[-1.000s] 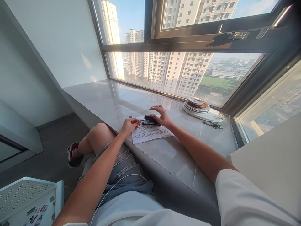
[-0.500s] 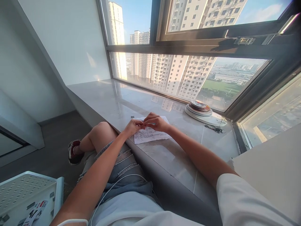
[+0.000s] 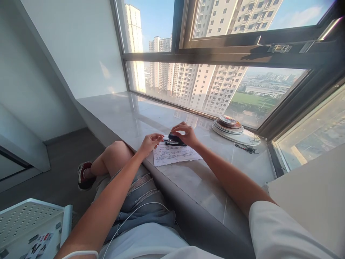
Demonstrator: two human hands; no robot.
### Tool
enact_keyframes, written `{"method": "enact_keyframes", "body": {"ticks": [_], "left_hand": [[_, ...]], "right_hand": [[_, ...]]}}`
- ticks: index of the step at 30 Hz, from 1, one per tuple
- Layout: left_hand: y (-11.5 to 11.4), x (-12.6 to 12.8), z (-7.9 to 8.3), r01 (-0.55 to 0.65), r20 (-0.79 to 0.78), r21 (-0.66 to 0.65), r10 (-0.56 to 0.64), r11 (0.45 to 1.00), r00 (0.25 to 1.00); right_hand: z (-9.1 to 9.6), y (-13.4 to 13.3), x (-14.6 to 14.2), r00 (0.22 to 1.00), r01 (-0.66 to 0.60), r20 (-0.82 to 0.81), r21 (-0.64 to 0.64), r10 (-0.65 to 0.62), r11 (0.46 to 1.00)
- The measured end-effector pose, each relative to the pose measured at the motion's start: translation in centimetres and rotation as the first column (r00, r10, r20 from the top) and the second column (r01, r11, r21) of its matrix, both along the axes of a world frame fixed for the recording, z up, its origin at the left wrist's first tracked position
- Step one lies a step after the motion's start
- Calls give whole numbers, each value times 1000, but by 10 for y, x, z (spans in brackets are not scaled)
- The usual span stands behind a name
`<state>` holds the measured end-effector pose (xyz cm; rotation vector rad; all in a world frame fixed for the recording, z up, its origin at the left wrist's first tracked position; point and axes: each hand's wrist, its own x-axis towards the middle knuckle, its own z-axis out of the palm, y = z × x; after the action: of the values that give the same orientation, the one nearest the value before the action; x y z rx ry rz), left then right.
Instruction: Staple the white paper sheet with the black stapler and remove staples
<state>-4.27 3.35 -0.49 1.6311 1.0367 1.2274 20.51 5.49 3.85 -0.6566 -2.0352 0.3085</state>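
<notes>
A printed sheet of paper (image 3: 175,155) lies on the grey stone windowsill (image 3: 129,115) in front of me. A black stapler (image 3: 175,140) rests on the paper's far edge. My right hand (image 3: 185,133) is curled over the stapler's rear end, fingers closed on it. My left hand (image 3: 150,142) is pinched at the paper's upper left corner, close to the stapler's nose; what its fingertips hold is too small to name.
A stack of plates (image 3: 234,128) stands near the window at the right, with a set of keys (image 3: 246,148) beside it. My bent knee (image 3: 116,151) is against the sill's edge. A white perforated cart (image 3: 29,223) stands at lower left.
Half a second ago both hands were pinched together over the paper. Now the right hand has moved back onto the stapler, and the left stays pinched at the corner.
</notes>
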Motion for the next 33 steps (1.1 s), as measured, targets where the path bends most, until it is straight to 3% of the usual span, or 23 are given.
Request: {"method": "enact_keyframes", "body": {"ticks": [2,3,6,8,10,14,21,29,33], "left_hand": [[8,-10,1,-145,-164,98,160,984,973],[13,-16,1,-228,-273,180,272,957,923],[22,-25,-4,-362,-522,393,529,845,669],[25,-26,-8,-360,-621,428,559,829,550],[26,-25,-12,-326,-694,407,521,853,498],[26,-24,-14,-271,-733,375,463,886,499],[25,-26,-12,-279,-702,410,496,868,512],[27,-27,-14,-229,-675,403,456,886,580],[30,-28,-18,-253,-671,398,467,882,576]], "right_hand": [[-7,15,19,973,225,-51,-7,-225,974],[-13,24,30,938,341,-52,-17,-341,940],[-37,48,59,818,575,78,-96,-570,813],[-52,59,70,770,637,185,-161,-611,754],[-61,66,74,745,662,268,-193,-611,724],[-66,73,71,745,643,377,-185,-550,743],[-63,70,62,665,667,581,-177,-470,724],[-59,65,60,641,677,617,-173,-457,715],[-59,66,61,661,661,598,-177,-454,729]]}}
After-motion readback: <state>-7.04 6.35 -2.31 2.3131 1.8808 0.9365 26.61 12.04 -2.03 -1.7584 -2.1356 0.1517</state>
